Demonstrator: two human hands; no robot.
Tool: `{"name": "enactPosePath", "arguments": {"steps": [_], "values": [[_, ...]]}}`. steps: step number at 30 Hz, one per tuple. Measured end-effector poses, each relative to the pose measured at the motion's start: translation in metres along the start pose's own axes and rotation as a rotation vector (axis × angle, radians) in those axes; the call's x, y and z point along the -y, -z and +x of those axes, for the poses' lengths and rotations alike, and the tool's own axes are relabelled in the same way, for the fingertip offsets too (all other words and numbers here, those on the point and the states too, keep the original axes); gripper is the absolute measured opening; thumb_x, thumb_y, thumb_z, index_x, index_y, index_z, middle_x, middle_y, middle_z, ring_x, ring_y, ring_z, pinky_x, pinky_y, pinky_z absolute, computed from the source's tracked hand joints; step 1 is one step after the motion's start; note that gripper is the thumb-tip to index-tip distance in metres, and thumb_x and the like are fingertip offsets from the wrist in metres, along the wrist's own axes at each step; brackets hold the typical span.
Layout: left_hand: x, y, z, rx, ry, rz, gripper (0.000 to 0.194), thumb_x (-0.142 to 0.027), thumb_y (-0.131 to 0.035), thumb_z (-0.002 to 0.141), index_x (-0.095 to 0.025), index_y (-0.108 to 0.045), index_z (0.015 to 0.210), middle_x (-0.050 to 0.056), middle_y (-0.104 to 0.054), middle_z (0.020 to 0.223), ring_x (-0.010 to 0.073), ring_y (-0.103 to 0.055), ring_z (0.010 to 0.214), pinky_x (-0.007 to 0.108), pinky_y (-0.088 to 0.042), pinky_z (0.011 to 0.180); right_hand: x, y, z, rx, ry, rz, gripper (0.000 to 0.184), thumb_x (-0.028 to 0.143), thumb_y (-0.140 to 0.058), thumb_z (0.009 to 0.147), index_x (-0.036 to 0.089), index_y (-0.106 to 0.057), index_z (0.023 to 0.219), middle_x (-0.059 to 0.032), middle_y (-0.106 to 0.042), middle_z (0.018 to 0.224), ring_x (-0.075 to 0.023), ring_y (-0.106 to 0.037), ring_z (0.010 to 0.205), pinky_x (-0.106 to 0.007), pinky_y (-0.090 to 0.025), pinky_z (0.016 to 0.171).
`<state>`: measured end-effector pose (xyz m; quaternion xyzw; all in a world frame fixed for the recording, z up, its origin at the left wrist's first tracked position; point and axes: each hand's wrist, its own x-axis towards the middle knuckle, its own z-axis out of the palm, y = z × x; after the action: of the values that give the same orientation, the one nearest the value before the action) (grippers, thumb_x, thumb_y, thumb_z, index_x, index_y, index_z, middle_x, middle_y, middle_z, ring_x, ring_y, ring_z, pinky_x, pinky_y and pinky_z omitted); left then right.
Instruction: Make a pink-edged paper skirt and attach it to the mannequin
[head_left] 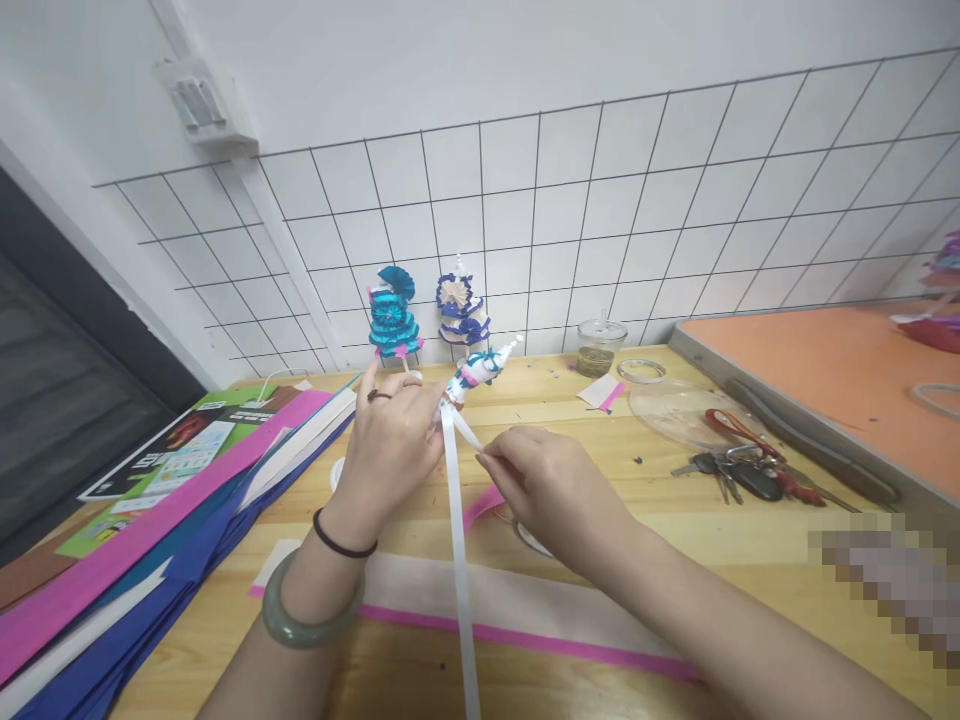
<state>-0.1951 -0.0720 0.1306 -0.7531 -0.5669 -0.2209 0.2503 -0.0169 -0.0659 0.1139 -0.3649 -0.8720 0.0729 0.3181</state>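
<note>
A small white figure with teal and pink trim and a pointed tip tilts up to the right in my left hand, whose thumb side closes round its lower end. White ribbon comes off that lower end, and one long length hangs down past the table's front. My right hand pinches a short end of the same ribbon, just right of the figure. Under my forearms lies a white paper strip with a pink edge. A pink scrap shows between my hands.
Two paper-decorated figures, one teal and one blue and cream, stand at the back. Folded coloured paper lies left. Right are a glass cup, a clear lid, keys and an orange-topped board.
</note>
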Motion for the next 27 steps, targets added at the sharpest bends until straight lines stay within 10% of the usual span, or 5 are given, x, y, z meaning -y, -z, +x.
{"name": "enactPosePath", "arguments": {"steps": [10,27], "values": [[-0.001,-0.003,-0.001,-0.029,-0.006,0.014,0.029,-0.015,-0.045,0.080,-0.020,-0.060,0.104,0.004,-0.066,0.082,0.0222,-0.055,0.099,0.050,-0.017,0.107,-0.001,-0.004,-0.006,-0.020,0.068,-0.216,0.023,0.014,-0.043,0.086,0.016,-0.054,0.066,-0.0023,-0.055,0.061,-0.0128,-0.046,0.053,-0.026,-0.023,0.049],[-0.006,0.006,0.002,-0.024,0.197,-0.574,0.031,-0.026,-0.062,0.073,-0.021,-0.065,0.103,0.002,-0.068,0.089,0.0171,-0.059,0.083,0.034,-0.045,0.085,-0.019,0.014,0.013,-0.004,-0.233,0.144,0.037,0.041,-0.049,0.085,0.018,-0.050,0.055,0.0025,-0.051,0.048,-0.0089,-0.039,0.045,-0.023,-0.026,0.046]]}}
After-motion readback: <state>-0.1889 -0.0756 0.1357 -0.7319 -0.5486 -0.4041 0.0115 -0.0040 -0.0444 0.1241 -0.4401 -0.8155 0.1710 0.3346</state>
